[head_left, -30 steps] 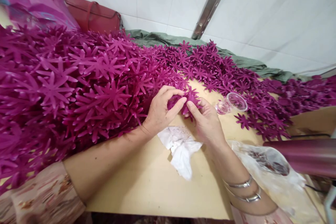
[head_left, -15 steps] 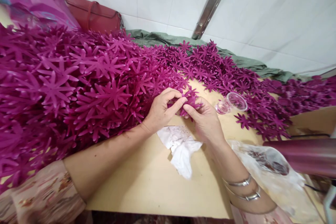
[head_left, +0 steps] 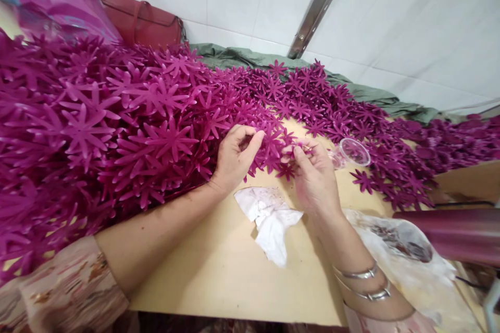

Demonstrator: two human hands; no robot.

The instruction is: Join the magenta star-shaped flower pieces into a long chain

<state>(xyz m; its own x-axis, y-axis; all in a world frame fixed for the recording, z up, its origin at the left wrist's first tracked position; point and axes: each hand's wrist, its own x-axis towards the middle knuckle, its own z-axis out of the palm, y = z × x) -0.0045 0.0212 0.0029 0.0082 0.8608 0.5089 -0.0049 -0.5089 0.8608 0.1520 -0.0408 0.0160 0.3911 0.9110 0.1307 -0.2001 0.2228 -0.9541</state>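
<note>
My left hand [head_left: 236, 158] is closed in a pinch, thumb against index finger, at the edge of the magenta flower pile [head_left: 172, 138]. Whether a petal tip sits in that pinch I cannot make out. Across a small gap, my right hand [head_left: 314, 169] pinches a small magenta flower piece [head_left: 300, 146] between thumb and fingers, most of it hidden. Loose star-shaped magenta flowers [head_left: 272, 144] lie behind and between the hands. A crumpled white tissue [head_left: 271, 229] rests on the table just below them.
Beyond my right hand stands a clear plastic cup [head_left: 354, 152]. A second heap of darker flowers [head_left: 363, 125] runs along the green cloth [head_left: 375, 93] by the wall. At right are a clear plastic bag [head_left: 406, 255] and a maroon cylinder [head_left: 449, 234]; a red handbag [head_left: 144, 21] sits behind.
My hands, together on a magenta flower half a second ago, have parted. The left moved slightly up and left, the right slightly to the right with a small piece in its fingers.
</note>
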